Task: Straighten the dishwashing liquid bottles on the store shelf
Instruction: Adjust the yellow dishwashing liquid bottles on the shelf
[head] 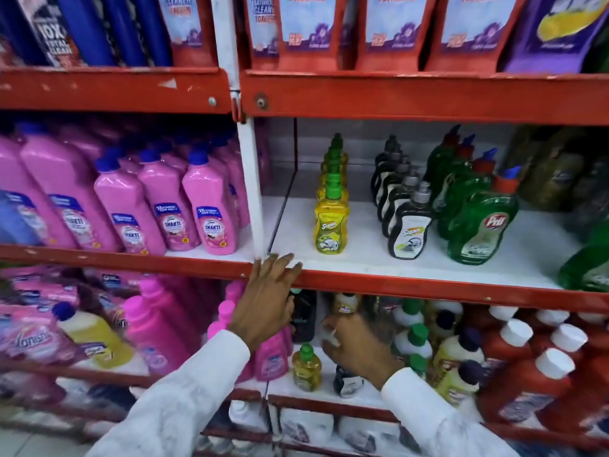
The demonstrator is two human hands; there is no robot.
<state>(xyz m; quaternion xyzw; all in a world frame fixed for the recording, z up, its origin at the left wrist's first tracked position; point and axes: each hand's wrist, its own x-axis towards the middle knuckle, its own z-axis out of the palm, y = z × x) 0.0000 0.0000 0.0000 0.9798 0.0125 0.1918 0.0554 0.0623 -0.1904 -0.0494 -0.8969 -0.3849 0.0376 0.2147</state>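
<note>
On the white middle shelf (362,258) stand three rows of dishwashing liquid: yellow bottles with green caps (331,222), dark bottles with grey caps (408,227), and green Pril bottles with red caps (479,225). Each row runs straight back. My left hand (268,291) rests flat, fingers spread, on the red front edge of that shelf, left of the yellow row. My right hand (357,346) is lower, in front of the shelf below, fingers curled near a small dark bottle (346,380); whether it grips anything is unclear. A small yellow bottle (306,367) stands to its left.
Pink Shakti bottles (211,212) fill the left bay behind a white upright post (252,179). Red pouches (395,31) line the top shelf. The lower shelf holds pink bottles (155,328), red bottles with white caps (534,374) and mixed small bottles.
</note>
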